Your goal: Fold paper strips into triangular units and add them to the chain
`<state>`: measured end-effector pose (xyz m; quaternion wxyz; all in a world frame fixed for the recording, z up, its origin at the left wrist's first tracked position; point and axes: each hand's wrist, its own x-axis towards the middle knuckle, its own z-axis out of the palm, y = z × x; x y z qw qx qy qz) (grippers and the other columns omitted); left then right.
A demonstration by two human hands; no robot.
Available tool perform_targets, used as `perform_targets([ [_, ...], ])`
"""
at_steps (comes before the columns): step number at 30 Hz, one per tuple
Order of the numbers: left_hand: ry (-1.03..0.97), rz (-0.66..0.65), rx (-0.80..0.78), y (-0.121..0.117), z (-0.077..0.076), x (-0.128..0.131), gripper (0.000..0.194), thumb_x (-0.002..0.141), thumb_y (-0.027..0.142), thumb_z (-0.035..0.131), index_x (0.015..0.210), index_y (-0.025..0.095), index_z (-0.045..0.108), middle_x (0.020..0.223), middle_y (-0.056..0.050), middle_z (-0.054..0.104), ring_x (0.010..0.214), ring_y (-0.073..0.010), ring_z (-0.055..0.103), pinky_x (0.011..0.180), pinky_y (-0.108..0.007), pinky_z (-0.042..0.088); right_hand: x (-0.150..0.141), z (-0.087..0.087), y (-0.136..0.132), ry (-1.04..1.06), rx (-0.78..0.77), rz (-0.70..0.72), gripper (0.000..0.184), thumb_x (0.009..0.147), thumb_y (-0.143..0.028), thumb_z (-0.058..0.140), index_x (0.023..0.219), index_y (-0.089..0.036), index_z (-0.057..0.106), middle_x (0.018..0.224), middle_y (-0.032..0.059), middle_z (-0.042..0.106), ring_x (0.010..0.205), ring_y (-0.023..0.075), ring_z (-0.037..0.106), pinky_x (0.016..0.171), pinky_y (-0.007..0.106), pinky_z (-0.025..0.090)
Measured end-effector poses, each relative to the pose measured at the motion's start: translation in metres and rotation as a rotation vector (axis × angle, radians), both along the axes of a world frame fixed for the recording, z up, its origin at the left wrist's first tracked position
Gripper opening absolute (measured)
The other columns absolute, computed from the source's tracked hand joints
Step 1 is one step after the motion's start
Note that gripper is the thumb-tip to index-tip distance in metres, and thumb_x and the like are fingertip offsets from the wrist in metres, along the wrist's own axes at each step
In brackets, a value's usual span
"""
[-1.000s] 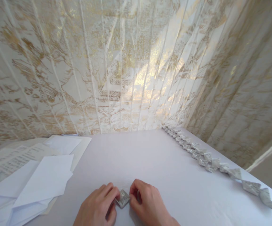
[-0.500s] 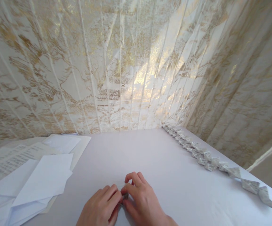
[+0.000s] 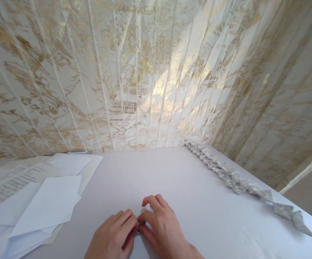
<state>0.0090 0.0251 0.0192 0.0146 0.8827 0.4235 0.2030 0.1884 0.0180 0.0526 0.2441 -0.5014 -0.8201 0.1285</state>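
Note:
At the near edge of the white table, my left hand [image 3: 114,233] and my right hand [image 3: 162,228] meet over a small folded piece of grey paper [image 3: 141,224]. Both hands are closed, pinching it between thumb and fingertips from either side. The fingers cover most of it, so its full shape is hidden. My right index finger and thumb touch the paper, while its other fingers curl above. A row of folded grey paper pieces [image 3: 283,210], pointed and printed-looking, runs along the table's right side.
Loose white paper sheets [image 3: 48,205] overlap at the left, some lying over a printed sheet [image 3: 18,176]. The white table [image 3: 134,180] ends against a cream and gold patterned curtain [image 3: 129,90] at the back and right.
The view has shifted slightly, so the papers and the row sit a little further left. Both hands keep their pinch on the small paper piece, with slight finger movement.

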Motion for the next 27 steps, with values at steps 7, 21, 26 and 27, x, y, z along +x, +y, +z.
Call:
perform_targets([
  [7, 0.007, 0.014, -0.074, -0.002, 0.004, 0.002, 0.021, 0.082, 0.006, 0.045, 0.082, 0.024, 0.058, 0.084, -0.001, 0.065, 0.077, -0.0188, 0.065, 0.068, -0.029, 0.05, -0.002, 0.005, 0.002, -0.075, -0.03, -0.024, 0.009, 0.08, -0.013, 0.074, 0.079, -0.021, 0.074, 0.103, 0.0023, 0.068, 0.096, 0.0225, 0.056, 0.082, 0.035, 0.049],
  [21, 0.0, 0.076, -0.155, -0.004, 0.013, 0.009, 0.021, 0.078, 0.005, 0.044, 0.078, 0.023, 0.053, 0.08, 0.001, 0.063, 0.075, -0.0169, 0.063, 0.066, -0.025, 0.046, -0.004, 0.014, 0.002, -0.218, -0.093, -0.041, 0.012, 0.08, -0.01, 0.065, 0.084, -0.019, 0.071, 0.103, 0.0047, 0.066, 0.098, 0.0237, 0.054, 0.083, 0.037, 0.045],
  [26, -0.021, 0.027, -0.133, -0.004, 0.012, 0.008, 0.019, 0.082, 0.008, 0.042, 0.075, 0.023, 0.051, 0.08, 0.0, 0.063, 0.075, -0.0174, 0.062, 0.066, -0.026, 0.047, -0.008, 0.015, 0.001, -0.27, -0.077, -0.022, 0.008, 0.078, -0.012, 0.065, 0.08, -0.017, 0.07, 0.098, 0.0073, 0.066, 0.096, 0.0263, 0.053, 0.081, 0.04, 0.045],
  [27, -0.024, 0.023, -0.133, -0.003, 0.012, 0.008, 0.019, 0.082, 0.007, 0.042, 0.075, 0.023, 0.05, 0.08, 0.0, 0.063, 0.075, -0.0176, 0.062, 0.066, -0.026, 0.047, -0.008, 0.014, 0.002, -0.268, -0.074, -0.019, 0.008, 0.077, -0.012, 0.065, 0.079, -0.017, 0.07, 0.097, 0.0074, 0.066, 0.095, 0.0264, 0.053, 0.081, 0.04, 0.045],
])
